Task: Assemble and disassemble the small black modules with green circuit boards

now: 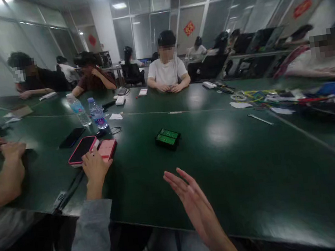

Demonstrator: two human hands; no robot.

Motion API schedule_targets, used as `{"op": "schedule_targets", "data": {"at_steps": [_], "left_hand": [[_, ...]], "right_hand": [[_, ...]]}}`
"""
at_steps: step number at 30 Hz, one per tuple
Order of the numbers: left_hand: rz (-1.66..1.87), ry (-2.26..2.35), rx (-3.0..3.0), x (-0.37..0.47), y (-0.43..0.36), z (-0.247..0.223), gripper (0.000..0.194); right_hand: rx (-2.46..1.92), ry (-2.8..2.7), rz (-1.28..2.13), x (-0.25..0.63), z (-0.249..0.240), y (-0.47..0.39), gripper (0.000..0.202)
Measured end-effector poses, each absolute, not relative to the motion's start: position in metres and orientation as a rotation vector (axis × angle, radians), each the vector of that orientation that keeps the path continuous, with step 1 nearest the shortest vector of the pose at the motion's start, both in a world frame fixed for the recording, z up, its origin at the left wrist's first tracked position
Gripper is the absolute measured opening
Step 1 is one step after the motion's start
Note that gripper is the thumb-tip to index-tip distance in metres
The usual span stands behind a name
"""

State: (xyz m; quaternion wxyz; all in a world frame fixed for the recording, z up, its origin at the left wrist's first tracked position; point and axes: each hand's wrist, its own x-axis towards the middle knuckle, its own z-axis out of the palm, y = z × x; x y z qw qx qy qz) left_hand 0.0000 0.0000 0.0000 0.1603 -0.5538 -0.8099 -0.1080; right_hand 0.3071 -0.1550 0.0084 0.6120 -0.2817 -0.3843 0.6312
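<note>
My left hand (94, 168), in a grey sleeve, reaches onto the table at the left. Its fingers are apart, over the near side of a pink-and-red flat box (108, 149) and beside a pink-edged phone (83, 149). A small white piece shows at the fingertips; whether they touch it I cannot tell. Above the table's near edge, my right hand (194, 204) is raised with fingers stretched out and nothing in it. Beyond it, a black holder with green circuit boards (168, 138) lies on the dark green table (249, 180).
Left of centre stand two water bottles (97, 115), near a black phone (72, 138). A co-worker's hands (13, 150) rest at the far left. Tangled cables (256, 96) and a thin metal strip (260, 119) lie at right. Several people sit around the table.
</note>
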Motion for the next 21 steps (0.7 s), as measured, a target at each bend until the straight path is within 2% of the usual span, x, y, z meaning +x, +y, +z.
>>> {"op": "schedule_targets", "data": {"at_steps": [6,14,21], "left_hand": [[-0.323,-2.378,-1.554,-0.013,-0.033,-0.021,0.105],[-0.477,-2.595,-1.534,-0.022,-0.025,-0.026,0.098],[-0.604,-2.609,-1.579,-0.038,-0.022,-0.025,0.093]], "right_hand": [[-0.686,-0.866,1.472,0.31,0.014,-0.164,0.042],[-0.688,-0.87,1.453,0.311,0.012,-0.16,0.042],[-0.716,-0.861,1.455,0.311,0.009,-0.163,0.041]]}}
